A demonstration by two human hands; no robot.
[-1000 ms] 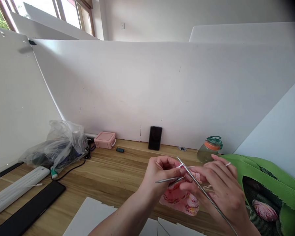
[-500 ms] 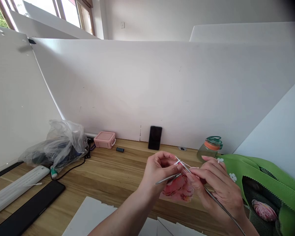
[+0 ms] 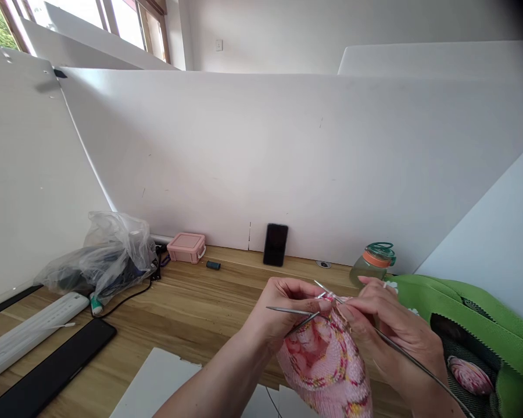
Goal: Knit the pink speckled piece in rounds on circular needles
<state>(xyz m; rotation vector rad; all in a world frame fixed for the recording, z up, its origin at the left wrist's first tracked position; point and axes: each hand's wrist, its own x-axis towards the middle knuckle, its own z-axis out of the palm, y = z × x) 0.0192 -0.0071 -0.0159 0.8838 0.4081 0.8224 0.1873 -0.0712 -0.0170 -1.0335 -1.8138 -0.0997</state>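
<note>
A pink knitted piece with yellow and dark red flecks hangs below both hands, its hollow inside facing me. My left hand is closed on its upper edge, pinching the stitches and a metal needle beneath the thumb. A second needle sticks out to the left across that thumb. My right hand grips a long metal knitting needle, whose tip crosses the work by the left fingertips. The stitches between the fingers are partly hidden.
A green bag at the right holds a pink yarn ball. Behind the hands stand a bottle and a phone. Leftward are a pink box, a plastic bag, a power strip and white board.
The knitted piece has swung up and turned, showing much more of itself. The left-hand needle now reaches farther left, and the right needle lies at a flatter angle.
</note>
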